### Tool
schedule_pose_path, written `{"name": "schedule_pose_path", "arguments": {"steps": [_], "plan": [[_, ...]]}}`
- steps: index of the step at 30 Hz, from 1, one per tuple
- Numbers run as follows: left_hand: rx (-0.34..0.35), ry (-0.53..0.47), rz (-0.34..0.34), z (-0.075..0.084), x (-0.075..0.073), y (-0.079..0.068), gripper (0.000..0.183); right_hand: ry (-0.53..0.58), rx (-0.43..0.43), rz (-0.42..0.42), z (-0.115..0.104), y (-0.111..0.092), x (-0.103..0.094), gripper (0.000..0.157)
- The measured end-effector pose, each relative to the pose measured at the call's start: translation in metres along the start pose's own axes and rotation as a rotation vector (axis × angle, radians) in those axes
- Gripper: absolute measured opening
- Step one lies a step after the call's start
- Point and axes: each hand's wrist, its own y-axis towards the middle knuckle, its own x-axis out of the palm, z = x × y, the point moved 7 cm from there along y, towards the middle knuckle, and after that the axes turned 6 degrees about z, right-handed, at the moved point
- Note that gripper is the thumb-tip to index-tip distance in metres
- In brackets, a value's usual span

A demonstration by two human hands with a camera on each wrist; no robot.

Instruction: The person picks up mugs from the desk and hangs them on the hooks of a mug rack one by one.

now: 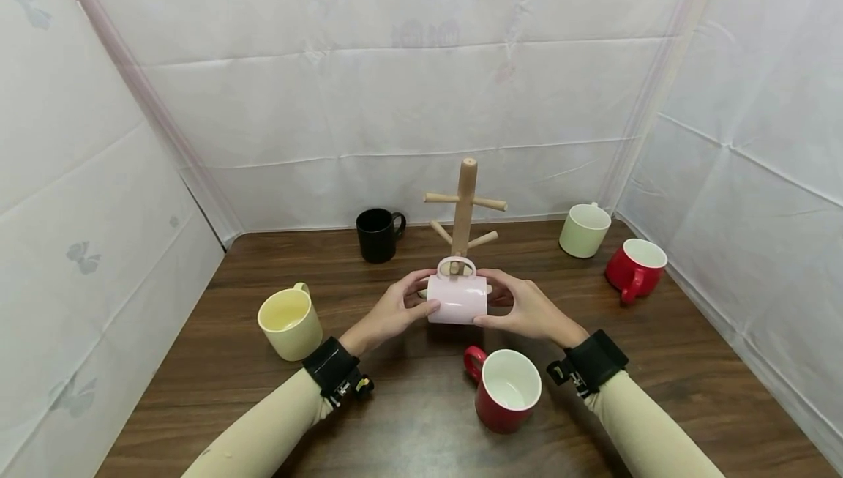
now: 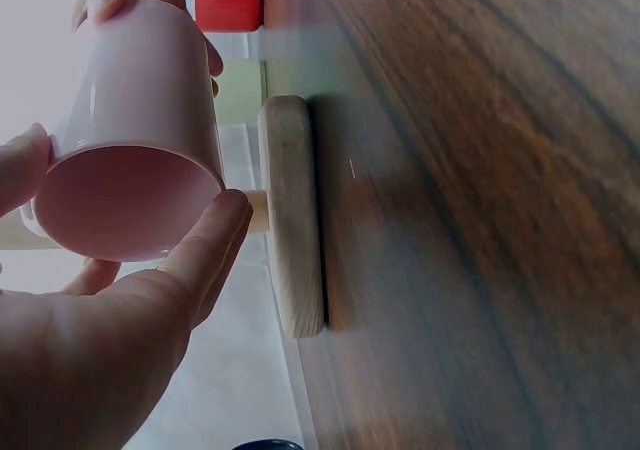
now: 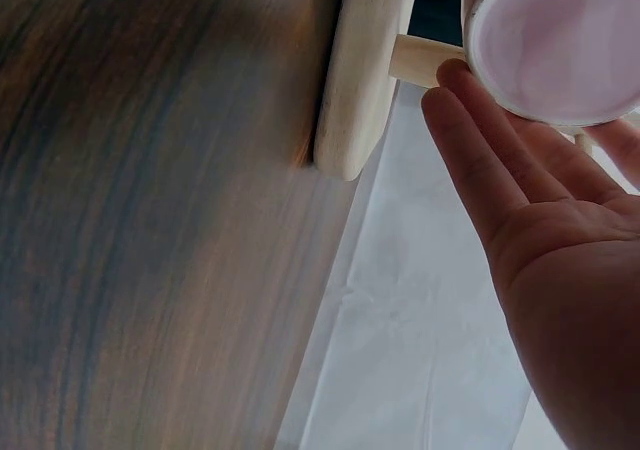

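A pink mug [image 1: 457, 299] lies on its side in the air, handle upward, between my two hands in front of the wooden mug tree [image 1: 464, 211]. My left hand [image 1: 395, 310] grips its open-mouth end, with the thumb on the near side. At the bottom end, my right hand [image 1: 530, 310] holds it between thumb and fingers. The mug's hollow inside [image 2: 130, 205] faces the left palm in the left wrist view. In the right wrist view its round bottom [image 3: 560, 45] faces the right palm. The mug covers the tree's lower part in the head view; the tree's base [image 2: 290, 230] shows in the left wrist view.
A red mug [image 1: 506, 390] stands near, between my forearms. To the left are a yellow mug [image 1: 293, 326] and, further back, a black mug [image 1: 378, 236]. A pale green mug [image 1: 583, 232] and another red mug [image 1: 635, 271] stand at the right. White sheeting [image 1: 408, 105] encloses the table.
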Motion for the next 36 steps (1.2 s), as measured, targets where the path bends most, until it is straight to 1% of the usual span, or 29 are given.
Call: {"name": "schedule_pose_path", "arguments": {"steps": [3, 6, 9, 11, 14, 20, 23, 28, 34, 36], "plan": [[-0.014, 0.002, -0.008, -0.002, 0.0, 0.001, 0.057, 0.012, -0.011, 0.011, -0.006, 0.001, -0.001, 0.071], [-0.018, 0.009, -0.014, -0.003, 0.0, 0.003, 0.058, 0.036, -0.019, 0.021, -0.018, 0.001, -0.004, 0.069], [-0.016, 0.011, -0.012, -0.004, 0.0, 0.004, 0.057, 0.039, 0.004, 0.015, -0.028, 0.002, -0.007, 0.068], [-0.019, 0.016, -0.013, -0.006, 0.0, 0.006, 0.057, 0.025, 0.018, 0.007, -0.029, 0.003, -0.008, 0.068], [-0.026, 0.028, -0.012, -0.008, -0.001, 0.007, 0.057, 0.03, 0.034, -0.002, -0.023, 0.004, -0.006, 0.069], [-0.045, 0.014, -0.016, -0.012, -0.002, 0.01, 0.058, 0.041, 0.072, -0.016, 0.007, 0.006, 0.0, 0.072], [-0.049, -0.001, -0.018, -0.014, -0.002, 0.012, 0.058, 0.037, 0.091, -0.027, 0.015, 0.006, 0.001, 0.072], [-0.059, -0.015, -0.019, -0.017, -0.002, 0.013, 0.059, 0.056, 0.087, -0.038, 0.018, 0.007, 0.002, 0.073], [-0.065, -0.018, -0.021, -0.02, -0.002, 0.014, 0.06, 0.05, 0.095, -0.036, 0.019, 0.008, 0.003, 0.072], [-0.068, -0.014, -0.005, -0.029, -0.003, 0.017, 0.06, 0.05, 0.098, -0.036, 0.02, 0.008, 0.003, 0.072]]}}
